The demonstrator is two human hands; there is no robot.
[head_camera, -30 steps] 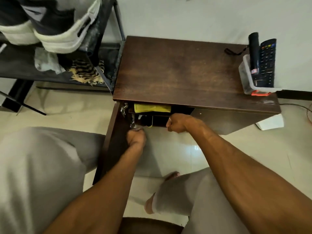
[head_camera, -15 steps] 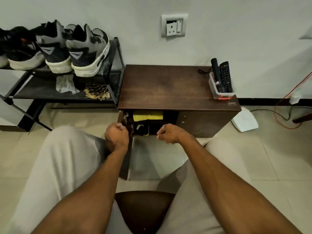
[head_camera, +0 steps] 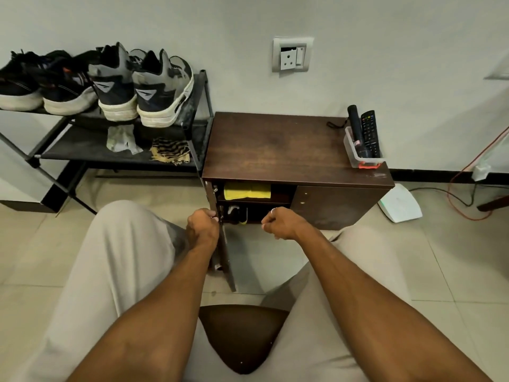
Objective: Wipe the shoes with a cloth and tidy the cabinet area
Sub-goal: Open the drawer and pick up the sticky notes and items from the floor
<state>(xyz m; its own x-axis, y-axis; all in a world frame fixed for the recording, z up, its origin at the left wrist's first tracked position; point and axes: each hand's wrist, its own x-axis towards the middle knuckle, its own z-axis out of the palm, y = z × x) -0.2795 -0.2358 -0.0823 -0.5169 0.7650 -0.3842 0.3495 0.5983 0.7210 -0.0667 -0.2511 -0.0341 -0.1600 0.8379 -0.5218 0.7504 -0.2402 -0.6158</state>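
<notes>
A dark wooden cabinet [head_camera: 278, 150] stands against the wall, its left door [head_camera: 224, 260] swung open toward me. My left hand [head_camera: 202, 230] grips the top edge of that door. My right hand [head_camera: 278, 223] hovers in a loose fist in front of the open compartment, holding nothing. A folded yellow cloth [head_camera: 247, 191] lies on the upper inner shelf; dark items sit below it, unclear. Several sneakers [head_camera: 162, 86] stand on the top tier of a black shoe rack [head_camera: 192, 117] to the left. A grey rag [head_camera: 121, 139] and a striped cloth [head_camera: 170, 154] lie on the lower tier.
A clear tub [head_camera: 360, 153] with a remote and a torch sits on the cabinet's right corner. A wall socket [head_camera: 292, 55] is above. A white device [head_camera: 400, 202] and orange and black cables [head_camera: 465, 188] lie on the tiled floor at right. I sit on a brown stool [head_camera: 242, 334].
The view has pulled back and up from the cabinet. My left hand moved from the hinge area to the door's edge, and my right hand drew back out of the compartment.
</notes>
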